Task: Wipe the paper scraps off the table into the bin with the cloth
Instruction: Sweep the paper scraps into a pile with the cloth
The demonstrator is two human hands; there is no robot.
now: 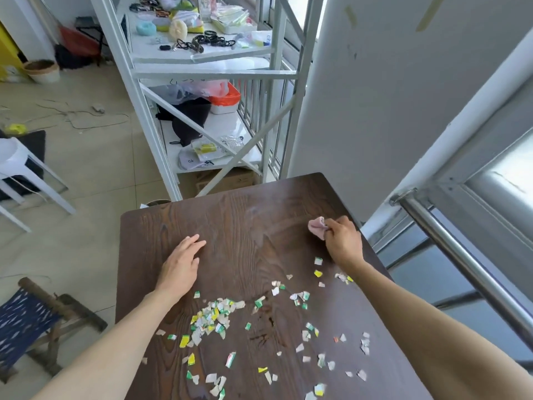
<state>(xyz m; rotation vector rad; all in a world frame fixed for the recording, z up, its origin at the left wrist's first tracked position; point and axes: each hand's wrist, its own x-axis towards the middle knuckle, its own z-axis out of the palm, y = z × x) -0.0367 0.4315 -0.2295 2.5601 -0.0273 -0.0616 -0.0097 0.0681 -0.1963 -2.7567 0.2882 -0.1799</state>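
Note:
Several paper scraps (213, 314), white, green and yellow, lie strewn over the near half of the dark wooden table (251, 223). My right hand (343, 241) grips a small pink cloth (317, 226) bunched against the tabletop near the right edge, beyond the scraps. Flat on the table left of centre rests my left hand (181, 267), fingers spread, holding nothing. A dark round rim, possibly the bin (157, 202), peeks out just behind the table's far left corner; most of it is hidden.
A white metal shelf rack (202, 73) full of small items stands beyond the table. A white wall and a steel railing (461, 255) close off the right side. On the left floor stand a white plastic chair (20, 168) and a blue folding stool (31, 319).

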